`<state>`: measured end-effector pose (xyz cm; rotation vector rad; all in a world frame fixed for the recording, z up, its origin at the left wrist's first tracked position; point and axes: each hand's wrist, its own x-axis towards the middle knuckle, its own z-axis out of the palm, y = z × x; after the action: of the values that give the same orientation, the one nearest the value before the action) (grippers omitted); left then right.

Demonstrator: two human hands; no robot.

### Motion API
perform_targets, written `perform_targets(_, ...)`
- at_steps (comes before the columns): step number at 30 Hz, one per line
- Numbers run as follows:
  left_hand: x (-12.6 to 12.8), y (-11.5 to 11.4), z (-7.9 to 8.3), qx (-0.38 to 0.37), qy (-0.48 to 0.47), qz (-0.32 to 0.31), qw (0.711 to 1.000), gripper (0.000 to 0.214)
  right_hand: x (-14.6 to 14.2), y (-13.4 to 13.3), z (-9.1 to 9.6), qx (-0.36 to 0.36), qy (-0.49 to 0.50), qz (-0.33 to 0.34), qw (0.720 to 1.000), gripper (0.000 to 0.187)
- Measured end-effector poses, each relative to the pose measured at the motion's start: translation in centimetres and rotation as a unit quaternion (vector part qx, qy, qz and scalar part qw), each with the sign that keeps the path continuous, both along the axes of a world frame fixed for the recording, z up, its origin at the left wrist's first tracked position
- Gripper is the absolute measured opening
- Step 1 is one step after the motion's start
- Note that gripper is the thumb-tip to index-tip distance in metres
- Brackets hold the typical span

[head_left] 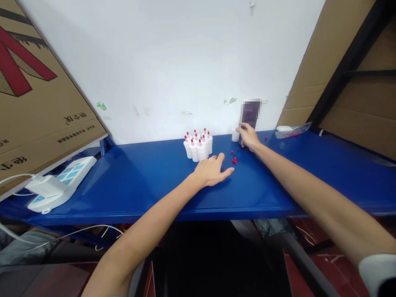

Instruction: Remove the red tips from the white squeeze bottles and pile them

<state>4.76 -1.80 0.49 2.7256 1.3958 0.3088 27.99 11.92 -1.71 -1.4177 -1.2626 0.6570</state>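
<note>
My left hand point(210, 170) is open over the blue table, thumb and fingers apart, holding nothing. Just behind it stands a tight cluster of small white squeeze bottles point(199, 149) with red-tipped nozzles. Several tiny red caps point(234, 160) lie to the right of its fingertips, with a single red cap point(232, 152) a little farther back. Farther right, my right hand point(249, 137) has its fingers at the top of a lone white bottle point(235, 135), which stands upright near the wall. Those fingers hide the bottle's top.
A dark phone-like slab point(250, 114) leans on the wall behind my right hand. To the right lie a clear plastic bag point(293, 130) and another red cap point(266, 138). A white power strip point(63, 183) with a plugged-in charger sits left. Cardboard point(40, 95) flanks the blue table point(139, 181).
</note>
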Motion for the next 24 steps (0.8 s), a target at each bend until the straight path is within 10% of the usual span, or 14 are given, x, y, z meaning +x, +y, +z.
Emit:
perform_targets(6, 6.0, 3.0, 0.4, 0.006, 0.059, 0.09, 0.994, 0.098, 1.1, -0.4, 1.7, -0.015, -0.163, 0.021, 0.986, 0.031)
perform_targets(24, 9.5, 7.8, 2.6, -0.07, 0.163, 0.063, 0.982, 0.062, 0.8, -3.1, 1.2, 0.045, -0.303, -0.027, 0.952, 0.025)
